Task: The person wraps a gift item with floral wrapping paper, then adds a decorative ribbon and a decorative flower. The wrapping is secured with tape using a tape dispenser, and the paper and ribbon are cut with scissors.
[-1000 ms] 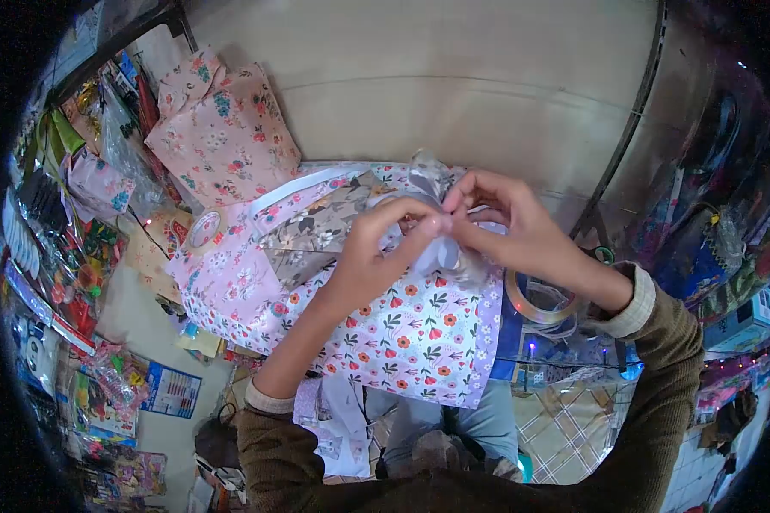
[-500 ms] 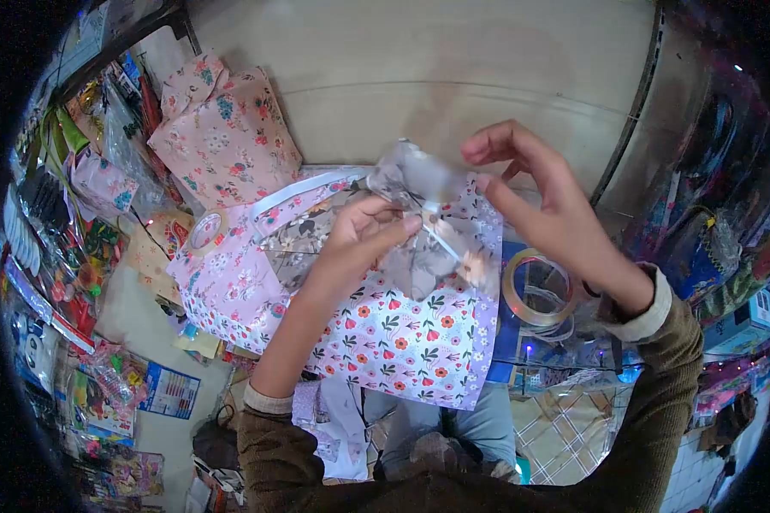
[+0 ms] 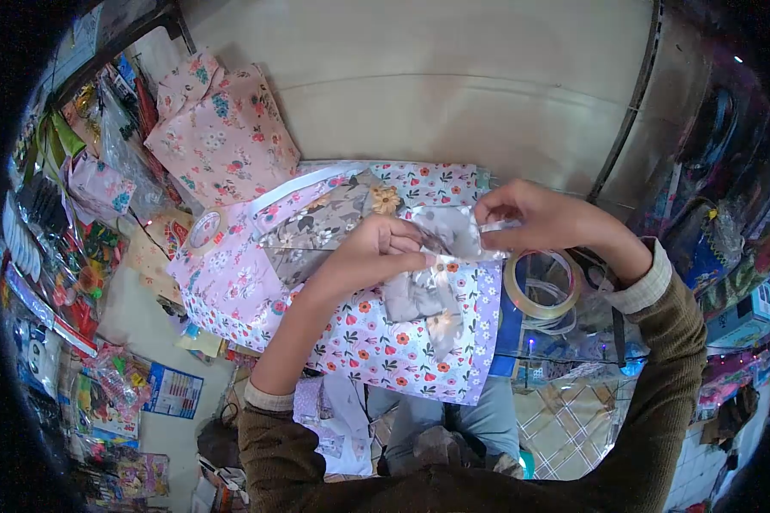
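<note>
In the head view, a piece of grey floral paper [image 3: 443, 224], pinched in at its middle like a bow, is held above the table. My left hand [image 3: 383, 248] is closed on the gathered middle. My right hand [image 3: 535, 215] pinches the right end of its upper half, and a thin light strip shows by those fingertips. The lower half [image 3: 419, 297] hangs over white flower-print wrapping paper [image 3: 376, 342]. Left of my left hand lies more grey floral paper [image 3: 312, 218], with a cream flower print near its tip.
A roll of clear tape [image 3: 513, 295] rests right of the paper, and a smaller tape roll [image 3: 205, 232] at its left. A pink floral paper bag [image 3: 227, 137] stands at the back left. A white strip [image 3: 295, 192] crosses the papers. Packaged goods crowd both sides.
My right hand has come down and left, from apart with spread fingers to pinching the paper's end. The grey paper has shifted lower and right, and its upper half has turned right.
</note>
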Tool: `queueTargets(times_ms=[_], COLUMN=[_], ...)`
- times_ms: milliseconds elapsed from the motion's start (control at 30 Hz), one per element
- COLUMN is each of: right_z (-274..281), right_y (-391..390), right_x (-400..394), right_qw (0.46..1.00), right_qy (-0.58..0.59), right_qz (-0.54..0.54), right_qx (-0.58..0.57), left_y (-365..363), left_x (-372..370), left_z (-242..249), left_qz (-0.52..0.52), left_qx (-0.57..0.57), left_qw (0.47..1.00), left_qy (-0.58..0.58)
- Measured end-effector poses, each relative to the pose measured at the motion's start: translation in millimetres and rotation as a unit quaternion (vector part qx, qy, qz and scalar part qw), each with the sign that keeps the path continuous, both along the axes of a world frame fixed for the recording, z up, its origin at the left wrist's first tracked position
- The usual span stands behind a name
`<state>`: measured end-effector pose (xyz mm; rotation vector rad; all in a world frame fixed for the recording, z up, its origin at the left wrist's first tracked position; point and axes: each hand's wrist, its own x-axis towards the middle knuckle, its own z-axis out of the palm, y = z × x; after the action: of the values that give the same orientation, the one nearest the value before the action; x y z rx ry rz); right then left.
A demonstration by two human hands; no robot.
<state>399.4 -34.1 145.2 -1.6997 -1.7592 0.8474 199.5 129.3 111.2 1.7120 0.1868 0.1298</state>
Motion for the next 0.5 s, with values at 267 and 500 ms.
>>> queueTargets(times_ms=[267,500], right_z=[-5,-7], right_y=[-22,-49], right_x=[8,-2], right_qw=[0.989,0.981], right_qy=[0.115,0.142], right_qz=[-0.071,-0.129], right_qx=[-0.064,-0.044], left_y=[1,1], left_x=[4,9], left_z=[-6,-14], left_qz=[-0.040,-0.070], left_qx=[0.009,0.075], left_qw=[0.999,0.994], left_qy=[0.012,0.024])
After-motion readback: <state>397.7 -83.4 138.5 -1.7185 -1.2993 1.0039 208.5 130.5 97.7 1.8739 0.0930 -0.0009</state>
